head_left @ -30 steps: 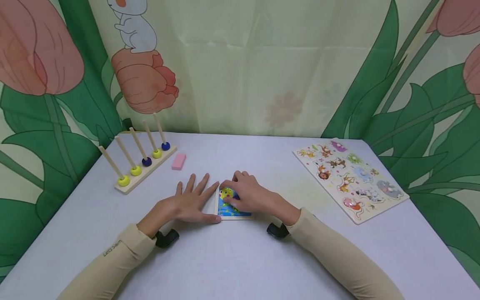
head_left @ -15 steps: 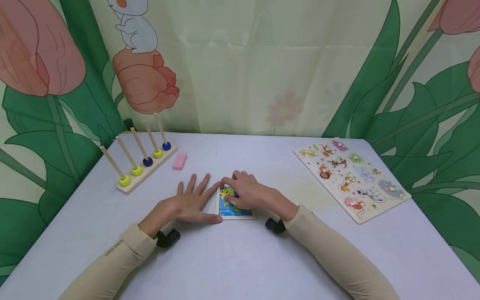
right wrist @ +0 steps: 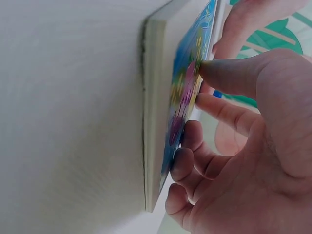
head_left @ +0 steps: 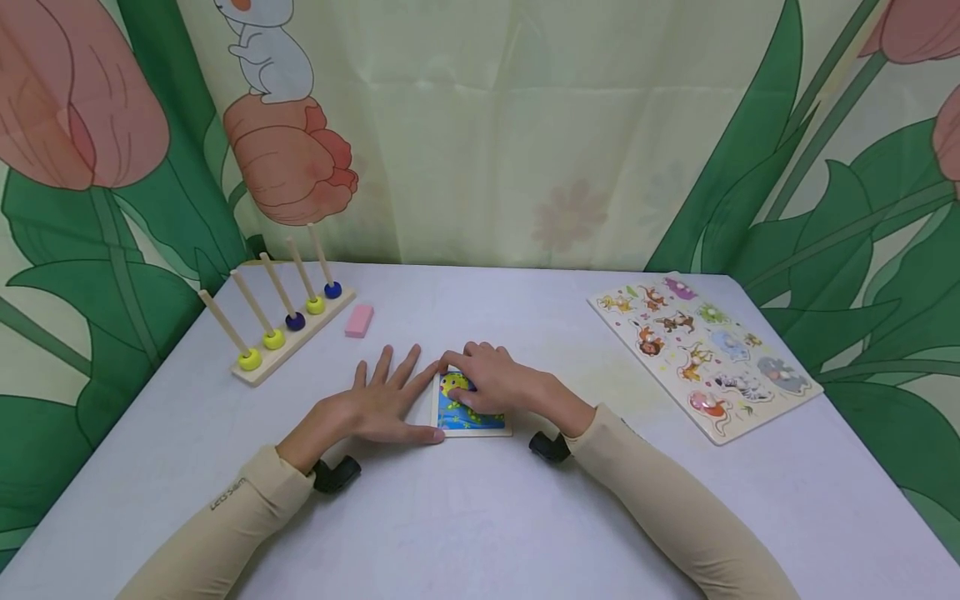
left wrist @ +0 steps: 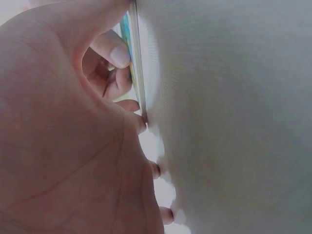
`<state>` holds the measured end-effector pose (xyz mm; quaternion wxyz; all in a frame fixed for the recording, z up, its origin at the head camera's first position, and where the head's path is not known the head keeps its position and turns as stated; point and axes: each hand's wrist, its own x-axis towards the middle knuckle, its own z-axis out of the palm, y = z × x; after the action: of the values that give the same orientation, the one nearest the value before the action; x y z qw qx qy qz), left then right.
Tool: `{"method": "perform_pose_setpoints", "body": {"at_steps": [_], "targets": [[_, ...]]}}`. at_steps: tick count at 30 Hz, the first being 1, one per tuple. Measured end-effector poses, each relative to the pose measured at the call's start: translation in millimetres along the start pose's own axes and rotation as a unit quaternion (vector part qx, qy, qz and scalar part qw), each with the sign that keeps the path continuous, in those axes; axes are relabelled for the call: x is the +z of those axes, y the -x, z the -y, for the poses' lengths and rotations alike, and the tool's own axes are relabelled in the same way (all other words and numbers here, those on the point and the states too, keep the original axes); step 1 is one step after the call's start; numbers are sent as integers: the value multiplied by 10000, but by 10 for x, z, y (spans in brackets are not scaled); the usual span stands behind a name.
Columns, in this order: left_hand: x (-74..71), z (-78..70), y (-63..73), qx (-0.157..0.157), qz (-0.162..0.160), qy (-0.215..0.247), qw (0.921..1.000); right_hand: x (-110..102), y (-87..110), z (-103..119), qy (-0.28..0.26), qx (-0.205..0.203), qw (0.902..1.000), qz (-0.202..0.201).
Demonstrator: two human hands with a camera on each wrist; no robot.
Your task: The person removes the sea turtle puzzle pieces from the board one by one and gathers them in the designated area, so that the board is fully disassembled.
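Head view: in front of me, a small square picture puzzle in a pale frame, showing a yellow figure on blue (head_left: 472, 422), lies flat on a white table (head_left: 480, 517). My left hand (head_left: 384, 410) is at the puzzle's left side, fingers spread wide, thumb at its near left corner and index fingertip by its far left corner. My right hand (head_left: 495, 382) reaches over the puzzle from its right, fingers bent, covering much of the picture. Beyond the puzzle to the left are a small pink rectangular block (head_left: 359, 321) and, farther off, a pale wooden stand with five pegs, each holding one yellow or blue bead (head_left: 296, 341). Beyond it to the right lies a large cream board of colourful animal pieces (head_left: 701, 354).

Left wrist view: my left palm looms large beside the puzzle's thin edge; my right fingers show through the gap by the thumb.

Right wrist view: my right thumb and index fingertip touch the puzzle's picture, a little apart, the other fingers curled close by. From this slant I cannot tell whether they pinch a piece.
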<state>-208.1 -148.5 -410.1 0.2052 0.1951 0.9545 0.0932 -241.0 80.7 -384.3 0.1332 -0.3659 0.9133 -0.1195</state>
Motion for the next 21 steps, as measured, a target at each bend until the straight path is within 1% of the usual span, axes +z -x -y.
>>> {"method": "perform_pose_setpoints", "body": {"at_steps": [4,11,21], "targets": [[-19,-17,20,-2,44,20,10000,9,1,-10,-21,-4,10000,10],[-24,-31,26,-21,7,24,10000,6,0,-8,-99,13,10000,3],[-4,-14,10,-27,-28,-62,10000,-5,7,-3,-186,-61,9998,-3]]}}
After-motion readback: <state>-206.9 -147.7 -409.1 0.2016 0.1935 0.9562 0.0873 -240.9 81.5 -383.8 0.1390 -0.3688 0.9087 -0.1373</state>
